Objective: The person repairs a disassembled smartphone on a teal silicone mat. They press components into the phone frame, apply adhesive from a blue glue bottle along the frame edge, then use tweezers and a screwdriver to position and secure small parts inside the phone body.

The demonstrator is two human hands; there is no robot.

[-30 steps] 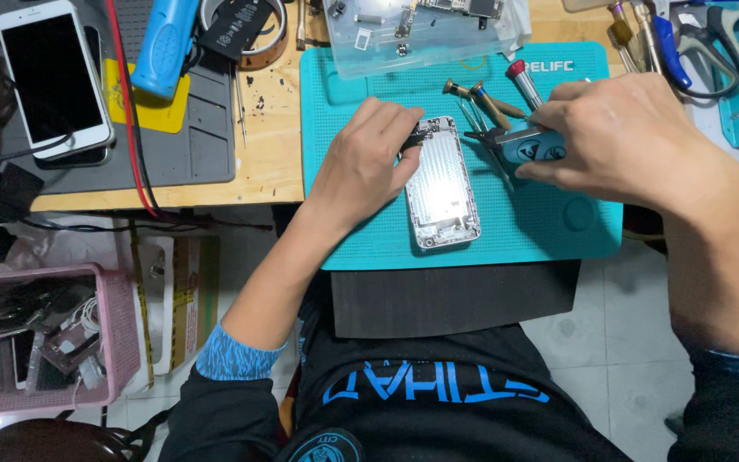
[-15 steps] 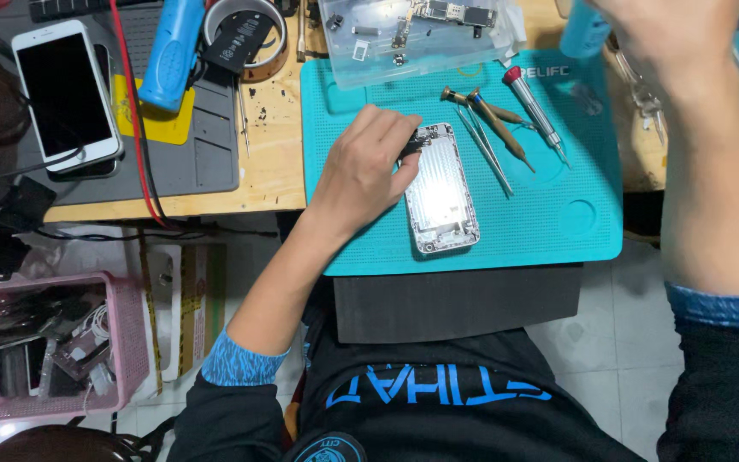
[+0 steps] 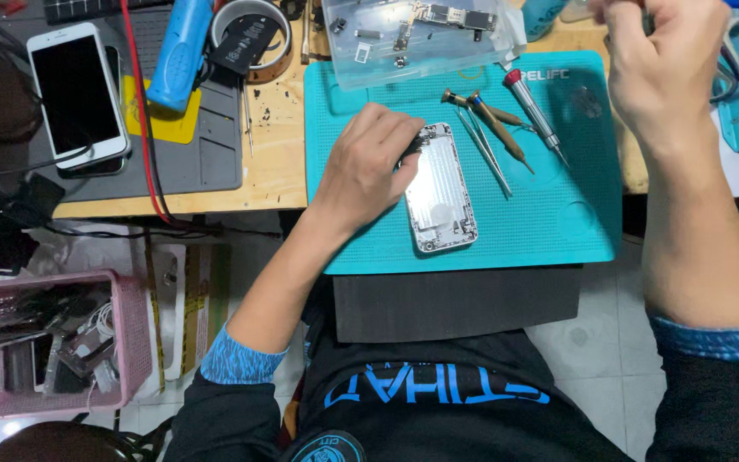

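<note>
Teal silicone mat (image 3: 369, 239) covers the tabletop (image 3: 275, 171) under my work, keeping the stripped silver phone shell (image 3: 440, 192) from sliding. My left hand (image 3: 368, 162) pins the shell's upper left corner, grip pressed together on its edge to steady it. My right hand (image 3: 660, 60) is lifted near the mat's far right corner, fingers pinched; I cannot tell on what. Screwdrivers (image 3: 506, 120) and tweezers (image 3: 485, 150) lie just beside the shell, within reach.
</note>
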